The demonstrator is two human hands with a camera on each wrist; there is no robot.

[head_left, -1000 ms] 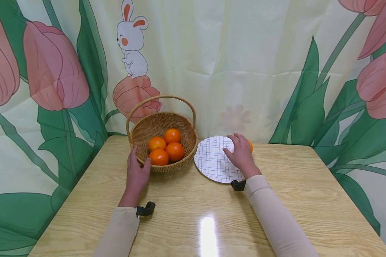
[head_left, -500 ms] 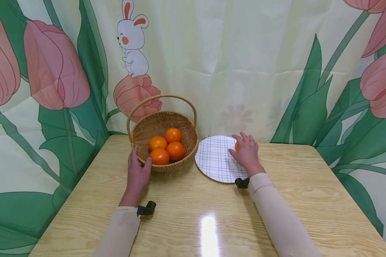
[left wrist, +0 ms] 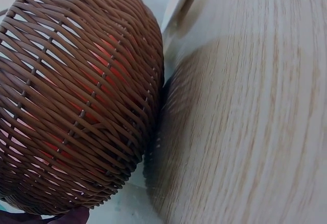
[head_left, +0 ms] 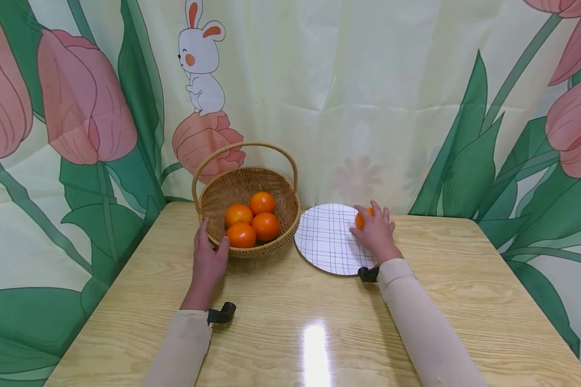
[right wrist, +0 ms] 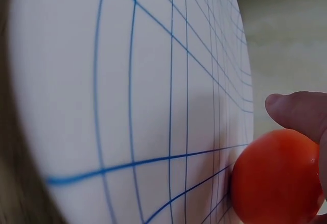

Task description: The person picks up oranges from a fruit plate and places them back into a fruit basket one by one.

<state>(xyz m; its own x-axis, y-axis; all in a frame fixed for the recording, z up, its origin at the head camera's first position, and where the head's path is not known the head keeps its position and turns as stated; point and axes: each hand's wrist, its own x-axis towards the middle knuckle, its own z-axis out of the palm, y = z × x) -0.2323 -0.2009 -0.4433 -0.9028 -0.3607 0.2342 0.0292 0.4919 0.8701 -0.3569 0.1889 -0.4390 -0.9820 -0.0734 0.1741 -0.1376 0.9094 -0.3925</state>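
My left hand (head_left: 209, 263) holds the near left rim of a wicker basket (head_left: 244, 180), its thumb at the front and its fingers along the side. Several smooth, round orange-red fruits lie in the basket. At the back, my right hand (head_left: 377, 237) reaches over the right part of a round white board with blue grid lines (head_left: 324, 236). One more orange-red fruit (head_left: 360, 221) sits at the board's far right, between the hand's thumb and spread fingers. In the right wrist view a fingertip (right wrist: 286, 109) stands just above this fruit, with a gap visible.
The wooden table (head_left: 271, 322) carries the basket and board side by side near its back edge. The basket's tall handle (head_left: 252, 144) arches upward. Behind the table hangs a curtain (head_left: 368, 80) printed with tulips and a rabbit.
My right hand has moved right over the board, so the fruit, earlier showing at the hand's right side, now shows between thumb and fingers. The left hand and basket have stayed put.
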